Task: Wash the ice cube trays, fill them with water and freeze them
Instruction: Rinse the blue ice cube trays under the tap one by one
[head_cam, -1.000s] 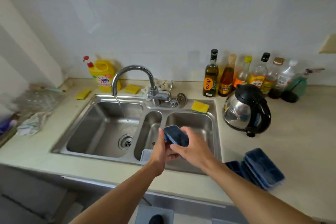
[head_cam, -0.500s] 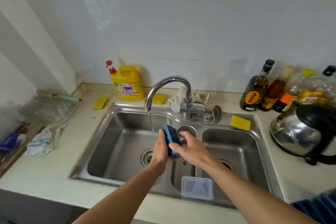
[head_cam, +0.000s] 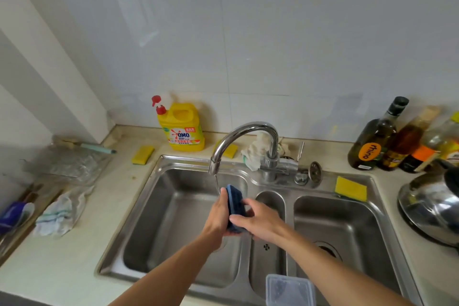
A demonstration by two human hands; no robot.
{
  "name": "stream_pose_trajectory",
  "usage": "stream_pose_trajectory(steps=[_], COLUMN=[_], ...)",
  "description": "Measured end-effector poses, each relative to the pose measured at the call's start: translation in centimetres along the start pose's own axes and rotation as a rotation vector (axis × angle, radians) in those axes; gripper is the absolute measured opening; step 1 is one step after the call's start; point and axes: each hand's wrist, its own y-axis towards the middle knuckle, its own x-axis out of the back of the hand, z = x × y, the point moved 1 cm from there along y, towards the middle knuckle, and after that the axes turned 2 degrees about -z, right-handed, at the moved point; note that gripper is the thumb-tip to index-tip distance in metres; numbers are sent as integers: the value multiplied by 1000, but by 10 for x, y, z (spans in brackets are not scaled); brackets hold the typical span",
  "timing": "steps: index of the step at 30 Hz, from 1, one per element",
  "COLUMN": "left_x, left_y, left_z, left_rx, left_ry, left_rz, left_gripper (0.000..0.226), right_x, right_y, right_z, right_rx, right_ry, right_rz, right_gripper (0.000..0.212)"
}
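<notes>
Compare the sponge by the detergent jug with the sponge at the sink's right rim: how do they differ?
The left sponge lies on the counter, clear of the sink; the right sponge rests on the sink rim. The left sponge sits beside the jug; the right one sits near the kettle. The left one shows a dark underside edge; the right one shows hardly any. Both are yellow, flat and untouched.

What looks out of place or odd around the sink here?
Little stands out. A round metal strainer stands on edge behind the sink, not in a drain, and a crumpled cloth is bunched behind the faucet.
</notes>
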Motion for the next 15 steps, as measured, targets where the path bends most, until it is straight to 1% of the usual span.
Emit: stream_pose_trajectory(steps=[4, 6, 8, 11, 15], left_x=[11, 18, 24, 31, 43], left_y=[8, 17, 27, 46, 66], left_z=[-5, -8, -15, -24, -39], left_rx=[23, 38, 39, 42, 40], left_ry=[66, 99, 145, 198, 247], left_rz=[4, 25, 45, 26, 56], left_gripper=[64, 69, 73, 71, 64], right_x=[-8, -12, -16, -24, -37], right_y=[15, 22, 33, 50, 70], right_z=[6, 11, 18, 27, 37], right_rx=[-39, -71, -104, -146, -187], right_ry=[15, 41, 53, 53, 106], right_rz=[50, 46, 16, -37, -98], right_gripper=[74, 70, 66, 55, 56])
